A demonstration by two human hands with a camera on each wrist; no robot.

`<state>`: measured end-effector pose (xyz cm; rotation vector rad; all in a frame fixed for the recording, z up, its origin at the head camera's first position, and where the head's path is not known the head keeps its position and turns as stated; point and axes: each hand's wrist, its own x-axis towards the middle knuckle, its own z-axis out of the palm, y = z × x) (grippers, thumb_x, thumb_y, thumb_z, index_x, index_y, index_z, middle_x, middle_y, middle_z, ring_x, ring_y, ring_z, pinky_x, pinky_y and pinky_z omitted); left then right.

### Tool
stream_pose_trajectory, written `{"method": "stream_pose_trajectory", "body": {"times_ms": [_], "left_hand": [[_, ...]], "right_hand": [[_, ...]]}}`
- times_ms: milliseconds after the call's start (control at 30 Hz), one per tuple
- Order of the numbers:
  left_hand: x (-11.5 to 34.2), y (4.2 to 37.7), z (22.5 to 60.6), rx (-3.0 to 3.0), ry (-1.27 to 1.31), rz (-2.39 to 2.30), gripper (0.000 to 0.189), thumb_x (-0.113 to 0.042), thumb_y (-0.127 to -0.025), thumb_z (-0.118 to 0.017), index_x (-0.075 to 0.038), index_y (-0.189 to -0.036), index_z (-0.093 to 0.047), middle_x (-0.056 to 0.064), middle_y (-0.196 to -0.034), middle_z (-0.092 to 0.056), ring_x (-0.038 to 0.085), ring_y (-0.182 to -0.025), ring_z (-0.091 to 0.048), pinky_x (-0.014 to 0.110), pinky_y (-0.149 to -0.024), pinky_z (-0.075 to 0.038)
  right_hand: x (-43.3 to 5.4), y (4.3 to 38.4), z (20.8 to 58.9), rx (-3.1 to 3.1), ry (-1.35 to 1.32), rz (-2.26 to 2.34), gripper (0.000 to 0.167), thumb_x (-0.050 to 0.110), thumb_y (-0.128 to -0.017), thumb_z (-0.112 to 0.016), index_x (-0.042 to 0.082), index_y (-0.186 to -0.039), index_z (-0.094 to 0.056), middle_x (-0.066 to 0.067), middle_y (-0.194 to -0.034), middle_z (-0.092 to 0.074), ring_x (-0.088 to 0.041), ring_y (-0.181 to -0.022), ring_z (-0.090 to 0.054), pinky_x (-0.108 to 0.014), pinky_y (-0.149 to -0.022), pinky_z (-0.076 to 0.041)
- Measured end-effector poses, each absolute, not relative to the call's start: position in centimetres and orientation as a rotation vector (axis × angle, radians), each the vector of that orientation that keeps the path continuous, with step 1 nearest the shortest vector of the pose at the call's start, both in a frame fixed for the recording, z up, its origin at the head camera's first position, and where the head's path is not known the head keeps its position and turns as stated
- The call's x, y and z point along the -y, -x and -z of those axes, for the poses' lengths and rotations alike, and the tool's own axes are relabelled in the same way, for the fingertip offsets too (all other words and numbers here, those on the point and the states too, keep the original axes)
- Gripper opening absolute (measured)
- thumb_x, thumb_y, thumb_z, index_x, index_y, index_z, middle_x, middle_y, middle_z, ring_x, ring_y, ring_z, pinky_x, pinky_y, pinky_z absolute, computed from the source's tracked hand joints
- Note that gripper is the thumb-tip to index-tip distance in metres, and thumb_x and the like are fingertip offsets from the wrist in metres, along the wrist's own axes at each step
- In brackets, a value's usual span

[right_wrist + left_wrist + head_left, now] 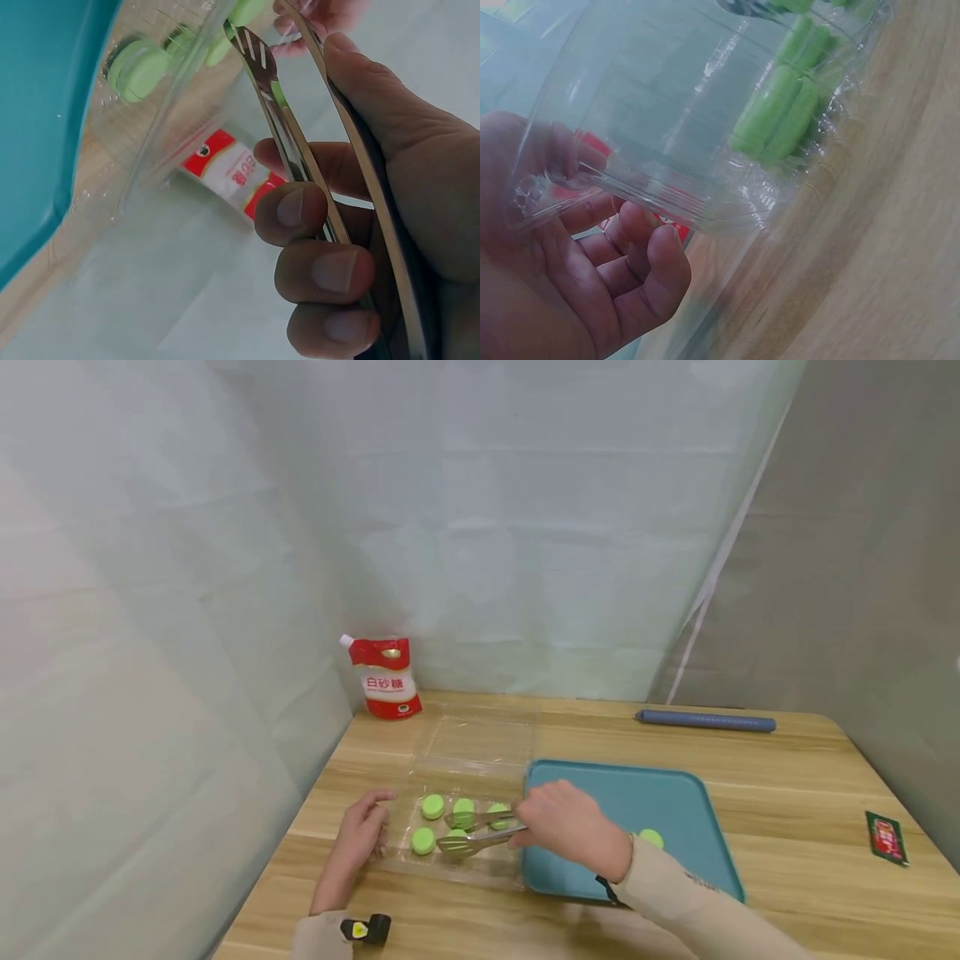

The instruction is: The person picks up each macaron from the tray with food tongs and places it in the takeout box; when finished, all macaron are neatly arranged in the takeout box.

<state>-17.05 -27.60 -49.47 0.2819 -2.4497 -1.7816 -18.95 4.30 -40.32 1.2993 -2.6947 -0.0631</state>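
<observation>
My right hand (573,827) grips metal tongs (467,846) with slotted tips. The tongs' arms stand apart, their tips over the green macarons (423,841) in the clear plastic box (480,739). In the right wrist view, the fingers curl round one tong arm (285,142) and the thumb lies along the other. My left hand (360,831) is at the box's left side. Its thumb and curled fingers hold the clear wall's edge (607,184) in the left wrist view. Several macarons sit in the box in two rows, partly hidden by the tongs. Its lid lies open toward the back.
Right of the box lies a blue tray (600,785) with a green macaron (651,838) partly behind my right forearm. A red-and-white sugar pouch (387,681) stands at the back left. A blue rod-shaped thing (705,720) lies behind the tray, a green-and-red packet (887,837) far right.
</observation>
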Motion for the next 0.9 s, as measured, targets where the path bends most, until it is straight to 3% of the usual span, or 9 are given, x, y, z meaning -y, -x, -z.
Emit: {"method": "stream_pose_trajectory", "body": {"times_ms": [533, 667, 900], "left_hand": [[27.4, 17.3, 49.6, 2.467, -0.295, 1.755, 0.042, 0.001, -0.089, -0.043, 0.007, -0.128, -0.059, 0.004, -0.059, -0.045, 0.012, -0.047, -0.042, 0.023, -0.041, -0.036], [27.4, 17.3, 49.6, 2.467, -0.298, 1.761, 0.042, 0.001, -0.09, -0.043, 0.007, -0.129, -0.059, 0.004, -0.059, -0.045, 0.013, -0.047, -0.043, 0.023, -0.041, -0.036], [27.6, 17.3, 49.7, 2.463, -0.301, 1.759, 0.043, 0.0, -0.09, -0.043, 0.008, -0.129, -0.058, 0.008, -0.06, -0.046, 0.013, -0.046, -0.043, 0.023, -0.041, -0.037]], "right_hand": [[-4.2, 19.1, 40.6, 2.732, -1.269, 0.11, 0.055, 0.053, -0.081, -0.077, 0.024, -0.056, -0.038, 0.01, -0.051, -0.016, -0.004, -0.047, -0.011, -0.022, -0.044, -0.011], [-4.7, 19.0, 40.5, 2.714, -1.275, 0.091, 0.049, 0.054, -0.082, -0.075, 0.024, -0.058, -0.045, 0.01, -0.05, -0.017, -0.003, -0.045, -0.011, -0.022, -0.044, -0.01], [-5.8, 18.6, 40.0, 2.662, -1.272, 0.043, 0.034, 0.054, -0.083, -0.074, 0.023, -0.073, -0.067, 0.01, -0.047, -0.025, -0.002, -0.041, -0.015, -0.021, -0.042, -0.011]]}}
